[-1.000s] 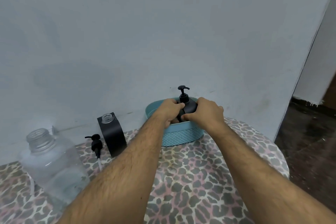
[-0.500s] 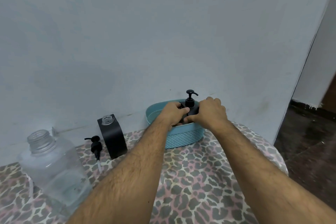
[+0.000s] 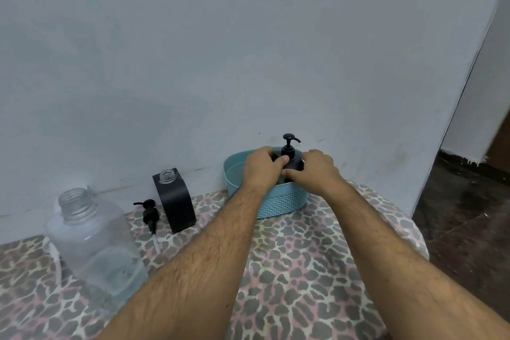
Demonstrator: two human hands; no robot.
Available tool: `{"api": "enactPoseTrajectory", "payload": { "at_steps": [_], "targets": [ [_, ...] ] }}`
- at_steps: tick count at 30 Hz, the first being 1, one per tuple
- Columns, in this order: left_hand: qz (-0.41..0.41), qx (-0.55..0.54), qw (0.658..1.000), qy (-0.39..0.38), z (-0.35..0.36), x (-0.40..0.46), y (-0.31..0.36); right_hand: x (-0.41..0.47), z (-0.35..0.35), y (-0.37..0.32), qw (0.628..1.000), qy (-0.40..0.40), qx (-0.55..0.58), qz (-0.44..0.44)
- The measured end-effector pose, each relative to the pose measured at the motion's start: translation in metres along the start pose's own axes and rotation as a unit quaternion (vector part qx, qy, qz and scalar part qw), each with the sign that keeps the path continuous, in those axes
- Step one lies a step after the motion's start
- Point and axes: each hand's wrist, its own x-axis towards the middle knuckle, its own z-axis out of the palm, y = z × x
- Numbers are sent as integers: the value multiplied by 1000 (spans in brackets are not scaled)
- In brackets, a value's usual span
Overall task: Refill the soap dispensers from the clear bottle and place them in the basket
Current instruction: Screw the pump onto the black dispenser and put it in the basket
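No text, label, brand or number can be read on anything in view.

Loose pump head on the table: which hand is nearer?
Left. The left hand grips the dispenser in the basket, right of the loose pump head; the right hand is farther right.

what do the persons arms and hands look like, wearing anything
Both forearms are bare and hairy, with no sleeves in view. The left hand and right hand wear no gloves; no watch, ring or bracelet shows on either.
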Motion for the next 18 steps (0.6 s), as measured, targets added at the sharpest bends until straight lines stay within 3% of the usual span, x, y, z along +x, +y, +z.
{"api": "enactPoseTrajectory", "payload": {
  "at_steps": [4,10,18],
  "targets": [
    [49,-50,994,87,-17,-23,14,-16,-9,1,995,74,54,-26],
    [74,-71,988,115,-51,-84,10,-62,-10,-18,973,184,110,-83],
    [45,-109,982,146,-100,-204,-18,-153,6,-78,969,122,164,-138]
  ]
}}
